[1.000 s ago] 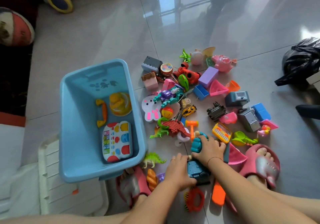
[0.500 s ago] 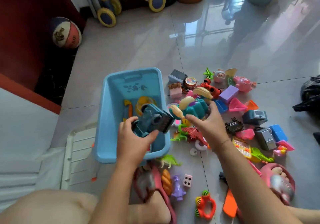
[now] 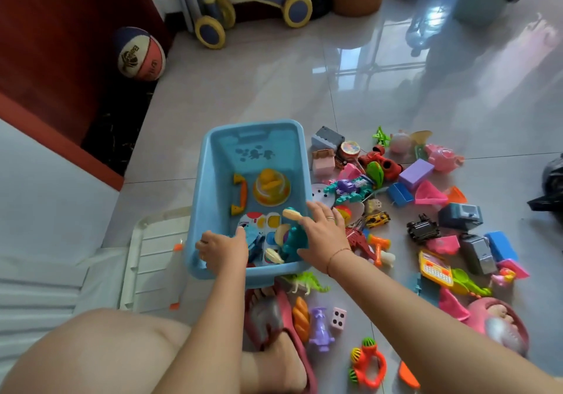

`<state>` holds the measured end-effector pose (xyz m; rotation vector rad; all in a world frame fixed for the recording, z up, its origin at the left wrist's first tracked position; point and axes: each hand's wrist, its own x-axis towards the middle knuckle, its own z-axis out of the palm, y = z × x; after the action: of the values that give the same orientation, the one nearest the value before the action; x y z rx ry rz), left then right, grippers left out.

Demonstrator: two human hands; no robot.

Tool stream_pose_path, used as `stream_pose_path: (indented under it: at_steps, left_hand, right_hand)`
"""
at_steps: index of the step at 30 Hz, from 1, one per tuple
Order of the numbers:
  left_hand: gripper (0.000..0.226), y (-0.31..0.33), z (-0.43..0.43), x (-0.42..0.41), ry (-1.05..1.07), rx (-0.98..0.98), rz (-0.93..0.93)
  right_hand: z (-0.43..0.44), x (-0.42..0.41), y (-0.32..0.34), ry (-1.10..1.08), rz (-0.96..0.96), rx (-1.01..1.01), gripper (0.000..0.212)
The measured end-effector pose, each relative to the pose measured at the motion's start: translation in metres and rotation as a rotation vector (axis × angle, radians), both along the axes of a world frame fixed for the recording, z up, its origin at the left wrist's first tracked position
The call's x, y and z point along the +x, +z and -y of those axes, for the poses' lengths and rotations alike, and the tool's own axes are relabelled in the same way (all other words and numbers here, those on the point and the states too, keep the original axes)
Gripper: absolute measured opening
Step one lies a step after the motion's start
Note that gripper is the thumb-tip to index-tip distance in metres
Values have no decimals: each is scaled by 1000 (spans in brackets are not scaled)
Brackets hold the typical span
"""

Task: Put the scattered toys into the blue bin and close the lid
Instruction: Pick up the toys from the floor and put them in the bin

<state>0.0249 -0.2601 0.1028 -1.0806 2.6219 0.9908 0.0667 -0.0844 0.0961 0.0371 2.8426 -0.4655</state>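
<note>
Blue bin (image 3: 203, 180), blurred toys beneath left hand (image 3: 224, 250), right hand (image 3: 324, 238)

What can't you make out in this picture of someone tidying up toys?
- Blue toy under the left hand: head view, motion-blurred and half covered by the hand; its kind is unclear.
- Whether the right hand grips the teal toy or has let go: the fingers spread over it.
- Musical keyboard toy in the blue bin: mostly hidden by hands and toys.
- Black bag: cut off by the right edge.
- White lid: partly behind the bin.
</note>
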Motion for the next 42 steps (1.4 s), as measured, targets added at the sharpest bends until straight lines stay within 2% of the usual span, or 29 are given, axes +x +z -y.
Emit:
stream_pose_path:
  at_steps: [3,5,8,11,14,15,17,20,22,27,31,33,37,42]
  left_hand:
    - [62,0,-7,0,-84,-6,-35]
    - [55,2,-18,6,-132,-32,-94]
    - [44,2,-44,28,-313,-80,-332]
    - [35,-8,-81,70,-686,-115,-566]
    - [33,-30,-109,119,-1152,-99,-614]
    - [31,-42,-113,135,-1277,-82,-564]
    - [33,-70,-111,159,-1428,-83,-285]
    - [52,-113,-85,175,-1301,-162,180]
    - [67,-125,-72,175,-1171,-145,368]
    - [75,-138,-75,166,-934,-25,384]
    - [112,-146,-84,168,-908,-19,570]
    - [117,-147,-90,170,-883,11,592]
    - [118,-146,-100,155,-841,65,508]
    - [112,-143,-113,127,-955,31,513]
  right_hand:
    - [-14,16,-1,-78,-27,-134,59]
    - [-24,32,-4,-154,-133,-230,53]
    - [-52,65,-17,-410,-194,-396,42]
    - [-86,110,-51,-680,8,-379,41]
    - [-100,158,-88,-798,358,-333,55]
    - [-98,171,-96,-788,434,-335,61]
    - [-89,188,-108,-725,527,-357,70]
    - [-70,199,-119,-628,604,-371,80]
    - [-60,204,-126,-671,647,-333,85]
    - [-34,207,-139,-1051,631,-361,90]
    - [-19,199,-145,-1228,588,-393,89]
    - [-21,194,-147,-1296,551,-427,81]
    - [-37,178,-152,-1343,538,-490,55]
    - [-58,161,-158,-1365,427,-503,30]
